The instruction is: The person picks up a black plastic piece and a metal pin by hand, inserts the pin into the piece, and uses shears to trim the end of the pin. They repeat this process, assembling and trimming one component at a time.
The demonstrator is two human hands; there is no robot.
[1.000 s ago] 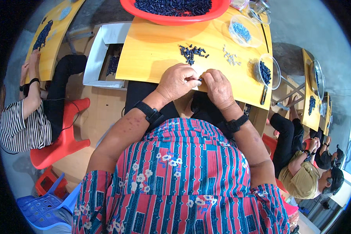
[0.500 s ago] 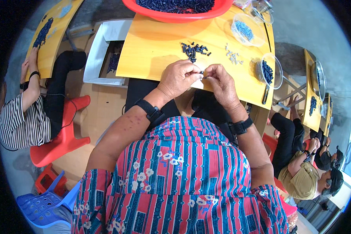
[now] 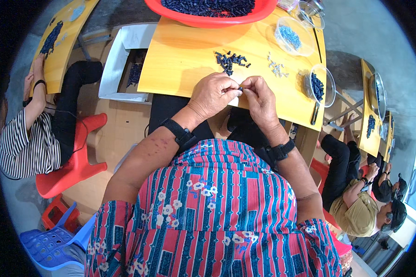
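Observation:
My left hand (image 3: pixel 211 95) and my right hand (image 3: pixel 262 100) meet over the near edge of the yellow table (image 3: pixel 171 60). Both are closed, thumb against fingers, on a small dark piece (image 3: pixel 240 88) between the fingertips. Its exact kind is too small to make out. Just beyond my left fingers lies a loose pile of short dark blue, tube-like pieces (image 3: pixel 231 62). To its right, small clear pieces (image 3: pixel 277 67) are scattered on the tabletop.
A red basin (image 3: pixel 212 20) full of dark pieces stands at the back. On the right are a clear tub (image 3: pixel 308 46) with light-blue bits, a clear bowl (image 3: pixel 330 94) of dark pieces and a black pen-like tool (image 3: pixel 315 114). A white box (image 3: pixel 113 76) sits left; other people work at both sides.
My right fingers have drawn slightly closer to my left ones, and less of the dark piece shows between them. The piles on the table look the same.

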